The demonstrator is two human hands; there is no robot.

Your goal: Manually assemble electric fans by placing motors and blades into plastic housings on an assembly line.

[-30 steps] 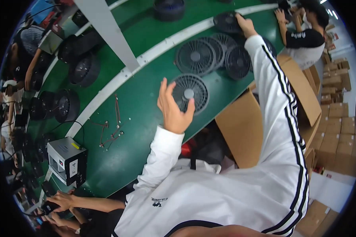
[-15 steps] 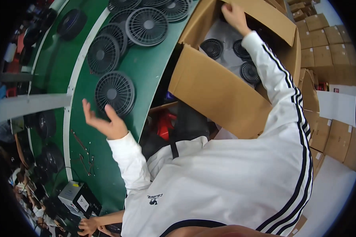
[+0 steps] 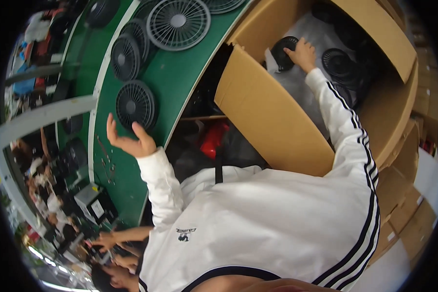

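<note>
My right hand (image 3: 302, 54) reaches into an open cardboard box (image 3: 272, 107), its fingers closed on the edge of a small round black fan (image 3: 281, 52). A piece of white sheet stands up beside that fan. Other black fans (image 3: 337, 62) lie on grey-white sheeting in the same box. My left hand (image 3: 133, 140) is held over the green bench (image 3: 173, 92), thumb and fingers apart and holding nothing. Just beyond it lies a round dark grey fan (image 3: 135, 104) with a spoked grille.
Several more grilled fans (image 3: 179, 23) lie overlapping at the bench's far end. Thin cables (image 3: 106, 160) and a grey-black instrument box (image 3: 96, 202) are on the left. Another person's hand (image 3: 104, 241) shows at lower left. Cardboard cartons (image 3: 404, 204) stand at right.
My right hand has moved from the box's far edge down to a small fan inside it. The view has shifted, showing more of the box. My left hand stays open.
</note>
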